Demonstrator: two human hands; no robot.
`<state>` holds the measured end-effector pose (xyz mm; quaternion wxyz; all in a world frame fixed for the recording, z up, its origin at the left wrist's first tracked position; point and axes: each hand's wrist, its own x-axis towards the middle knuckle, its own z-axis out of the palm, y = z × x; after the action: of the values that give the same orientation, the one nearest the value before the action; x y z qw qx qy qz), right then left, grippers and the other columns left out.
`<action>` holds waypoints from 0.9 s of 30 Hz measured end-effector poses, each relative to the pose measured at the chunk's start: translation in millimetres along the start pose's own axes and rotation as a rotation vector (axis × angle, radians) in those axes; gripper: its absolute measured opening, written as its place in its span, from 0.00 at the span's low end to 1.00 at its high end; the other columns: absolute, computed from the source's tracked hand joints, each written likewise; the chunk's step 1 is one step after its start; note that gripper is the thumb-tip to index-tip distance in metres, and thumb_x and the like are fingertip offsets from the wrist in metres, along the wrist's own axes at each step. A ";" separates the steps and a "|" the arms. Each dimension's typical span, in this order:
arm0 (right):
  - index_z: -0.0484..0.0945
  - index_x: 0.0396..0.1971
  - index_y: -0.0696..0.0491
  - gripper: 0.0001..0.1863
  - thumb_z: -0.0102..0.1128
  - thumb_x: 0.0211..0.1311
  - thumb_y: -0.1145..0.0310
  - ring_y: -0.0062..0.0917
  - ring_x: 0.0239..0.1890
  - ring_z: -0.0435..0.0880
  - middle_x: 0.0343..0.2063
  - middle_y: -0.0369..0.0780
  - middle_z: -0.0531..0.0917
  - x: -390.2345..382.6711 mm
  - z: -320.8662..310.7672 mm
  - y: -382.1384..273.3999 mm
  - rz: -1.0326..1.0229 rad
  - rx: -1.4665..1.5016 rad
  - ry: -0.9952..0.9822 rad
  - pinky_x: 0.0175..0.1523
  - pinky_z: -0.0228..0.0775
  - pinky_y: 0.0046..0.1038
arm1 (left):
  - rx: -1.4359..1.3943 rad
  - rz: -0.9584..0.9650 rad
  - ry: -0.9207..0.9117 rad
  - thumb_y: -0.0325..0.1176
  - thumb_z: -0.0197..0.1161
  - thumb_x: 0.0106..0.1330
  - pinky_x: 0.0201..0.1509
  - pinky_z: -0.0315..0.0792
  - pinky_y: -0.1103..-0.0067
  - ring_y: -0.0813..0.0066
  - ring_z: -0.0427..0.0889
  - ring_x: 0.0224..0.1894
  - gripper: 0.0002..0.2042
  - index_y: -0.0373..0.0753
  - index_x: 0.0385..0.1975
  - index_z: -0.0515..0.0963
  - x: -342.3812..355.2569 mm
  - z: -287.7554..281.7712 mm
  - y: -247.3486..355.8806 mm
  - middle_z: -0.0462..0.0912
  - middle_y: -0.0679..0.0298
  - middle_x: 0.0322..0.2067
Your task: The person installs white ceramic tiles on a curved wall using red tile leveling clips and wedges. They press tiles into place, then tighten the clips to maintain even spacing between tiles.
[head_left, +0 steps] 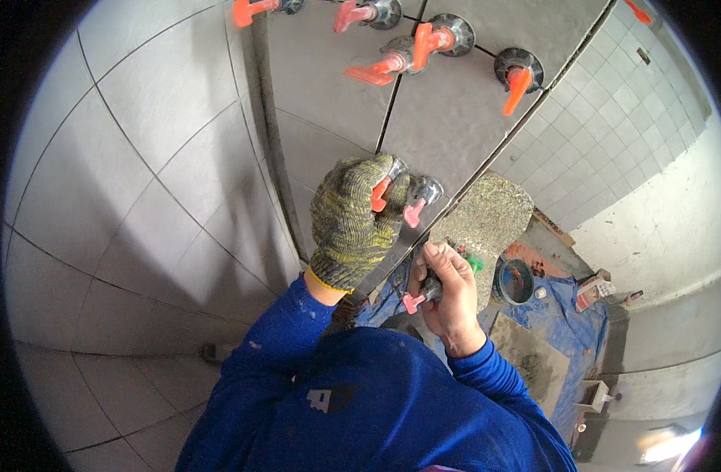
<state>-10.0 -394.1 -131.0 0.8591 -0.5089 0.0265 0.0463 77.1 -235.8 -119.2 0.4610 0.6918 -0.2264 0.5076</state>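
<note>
My left hand (351, 220), in a grey and yellow knit glove, is closed around a tile leveler (381, 193) with a red T-shaped handle and a dark round base, set against the grey wall tile (447, 118). Close beside it, a second leveler with a pink handle (415, 211) sits on the same tile. Bare and curled, my right hand (453, 293) is by the tile's lower right edge. Against its palm is another leveler (428, 291), dark-based with a pink handle. The tips of its thumb and forefinger meet above it; anything between them is too small to tell.
More levelers (519, 79) stick out of the tile joints higher up. A tiled wall (140, 173) curves along my left. Down to the right are a dark bucket (513, 282), a blue tarp (561, 303), a loose slab (526, 358) and a speckled stone surface (490, 212).
</note>
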 end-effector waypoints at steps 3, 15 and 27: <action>0.76 0.30 0.53 0.15 0.57 0.76 0.60 0.20 0.16 0.73 0.21 0.35 0.76 0.7 -1.6 1.1 0.005 -0.013 -0.020 0.19 0.61 0.22 | 0.124 0.063 -0.088 0.29 0.74 0.59 0.40 0.75 0.62 0.53 0.83 0.36 0.17 0.40 0.47 0.78 -1.7 -7.6 -5.8 0.85 0.58 0.37; 0.75 0.30 0.53 0.14 0.58 0.76 0.61 0.20 0.17 0.75 0.22 0.35 0.77 -1.7 -20.2 8.2 0.007 -0.036 0.042 0.20 0.63 0.22 | 0.101 0.075 -0.037 0.27 0.75 0.58 0.39 0.75 0.63 0.53 0.83 0.36 0.16 0.41 0.46 0.80 3.2 -11.9 -0.9 0.85 0.57 0.35; 0.78 0.40 0.51 0.05 0.61 0.67 0.71 0.25 0.27 0.82 0.31 0.37 0.82 -68.8 -163.6 -93.9 -0.805 0.036 0.760 0.37 0.76 0.27 | 0.204 -0.291 -0.200 0.41 0.70 0.70 0.59 0.77 0.68 0.60 0.83 0.55 0.25 0.30 0.60 0.76 -10.7 -31.5 18.3 0.82 0.50 0.54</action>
<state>-68.1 -586.1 -121.4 0.7475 -0.4449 0.1389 -0.4733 43.1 -218.8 -119.6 0.4321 0.8074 -0.1160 0.3846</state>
